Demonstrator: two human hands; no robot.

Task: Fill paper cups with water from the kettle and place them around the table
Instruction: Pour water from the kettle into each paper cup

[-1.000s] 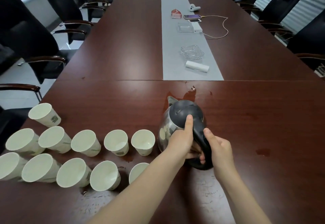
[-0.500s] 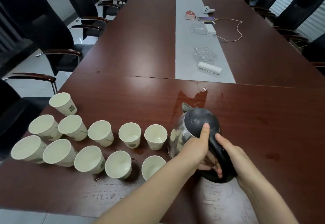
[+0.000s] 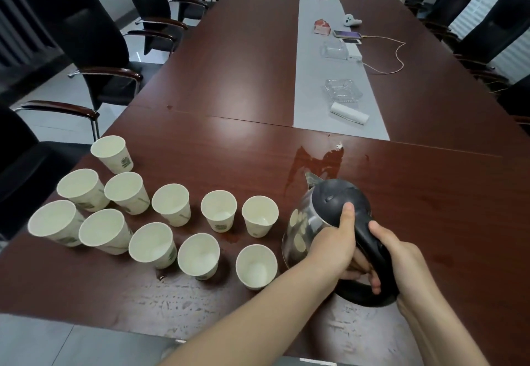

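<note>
The kettle point(image 3: 334, 197) sits near the right on the brown table point(image 3: 229, 78). The left hand point(image 3: 332, 246) grips its black handle, thumb on the lid. The right hand point(image 3: 400, 262) grips the handle too. Paper cups point(image 3: 259, 216) stand just left.

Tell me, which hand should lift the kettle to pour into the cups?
Probably the right hand: it grips the kettle handle on the side away from the cups. The left hand sits between kettle and cups, thumb on the lid.
</note>
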